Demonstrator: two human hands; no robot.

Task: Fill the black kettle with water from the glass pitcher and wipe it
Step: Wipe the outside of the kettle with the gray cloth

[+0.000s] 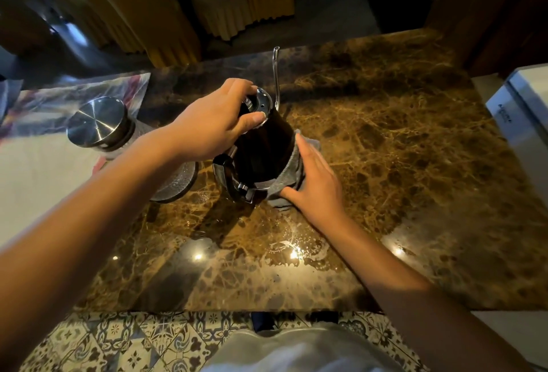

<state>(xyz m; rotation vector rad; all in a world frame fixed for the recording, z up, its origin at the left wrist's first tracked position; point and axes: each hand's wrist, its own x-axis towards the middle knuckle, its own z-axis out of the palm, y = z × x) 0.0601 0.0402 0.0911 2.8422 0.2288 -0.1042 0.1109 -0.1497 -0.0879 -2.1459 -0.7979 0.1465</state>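
Kettle (264,146) stands upright, spout (276,75) pointing away, handle (228,173) toward the person.

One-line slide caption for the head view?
Left hand steadies black gooseneck kettle; right hand presses grey cloth against it.

Glossy black kettle (264,149) w/ metal lid; grey cloth (289,173); polished marble counter (385,149); textured glass pitcher (175,178).

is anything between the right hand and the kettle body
Yes, only the grey cloth: the right hand presses it flat against the black kettle, low on its right side. The left hand holds the kettle's lid directly.
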